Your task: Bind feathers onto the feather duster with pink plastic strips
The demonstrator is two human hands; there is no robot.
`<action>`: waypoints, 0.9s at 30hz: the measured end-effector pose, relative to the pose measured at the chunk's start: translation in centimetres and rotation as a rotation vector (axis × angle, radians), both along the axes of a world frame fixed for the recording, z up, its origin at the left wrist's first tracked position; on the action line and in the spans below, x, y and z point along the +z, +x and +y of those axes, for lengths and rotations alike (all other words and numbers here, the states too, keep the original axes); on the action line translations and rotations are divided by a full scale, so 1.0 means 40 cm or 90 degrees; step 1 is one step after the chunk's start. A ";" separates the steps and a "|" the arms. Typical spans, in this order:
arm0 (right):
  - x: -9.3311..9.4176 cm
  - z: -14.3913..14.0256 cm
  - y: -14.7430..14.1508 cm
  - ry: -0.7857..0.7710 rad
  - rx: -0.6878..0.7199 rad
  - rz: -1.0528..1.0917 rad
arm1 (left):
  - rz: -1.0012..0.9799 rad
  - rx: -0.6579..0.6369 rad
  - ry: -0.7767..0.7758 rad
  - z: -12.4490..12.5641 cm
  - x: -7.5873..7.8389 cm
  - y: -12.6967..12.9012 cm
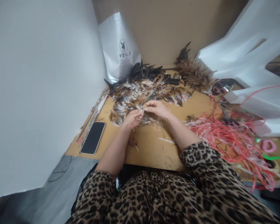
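My left hand (133,118) pinches the pale base of a small bunch of brown feathers (139,103) over the table. Close against it, my right hand (156,109) has thumb and finger closed at the same bunch, from the right side. The fingertips nearly meet, and what lies exactly between them is too small to make out. Just beyond both hands spreads a pile of feathers (140,87), brown and white in front and black along the back.
A silver bag (119,46) stands behind the pile. A phone (93,137) lies at the left on the yellowish table (154,152). Tangled red and white strips (226,133) cover the right side, below a bundle of brown feathers (194,73) and white plastic bags (235,53).
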State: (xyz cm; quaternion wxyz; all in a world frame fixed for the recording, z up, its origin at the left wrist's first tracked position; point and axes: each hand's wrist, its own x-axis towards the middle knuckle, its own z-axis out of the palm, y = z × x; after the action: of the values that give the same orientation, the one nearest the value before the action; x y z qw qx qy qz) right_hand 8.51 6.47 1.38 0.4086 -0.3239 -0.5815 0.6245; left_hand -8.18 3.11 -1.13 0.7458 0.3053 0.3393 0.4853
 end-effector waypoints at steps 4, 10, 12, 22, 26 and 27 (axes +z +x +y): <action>0.012 -0.006 0.005 0.026 0.020 -0.028 | -0.044 -0.054 -0.032 -0.005 0.005 0.001; 0.008 -0.007 -0.009 0.025 -0.048 0.013 | 0.023 0.048 -0.001 0.001 0.002 0.011; 0.002 -0.005 -0.015 0.014 -0.075 0.026 | 0.050 0.078 0.011 0.002 0.001 0.013; -0.014 -0.009 -0.034 0.012 -0.154 -0.016 | 0.151 0.091 0.080 -0.006 0.005 0.025; -0.011 -0.015 -0.040 0.019 -0.161 -0.022 | 0.189 0.100 0.103 -0.006 0.004 0.030; -0.009 -0.016 -0.040 0.020 -0.161 -0.028 | 0.198 0.103 0.111 -0.005 0.003 0.030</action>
State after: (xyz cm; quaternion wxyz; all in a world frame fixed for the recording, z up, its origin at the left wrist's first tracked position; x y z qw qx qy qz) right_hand 6.89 5.82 1.04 0.4762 -0.4019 -0.5543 0.5518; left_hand -7.00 2.89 -1.03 0.6132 0.4119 0.4306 0.5185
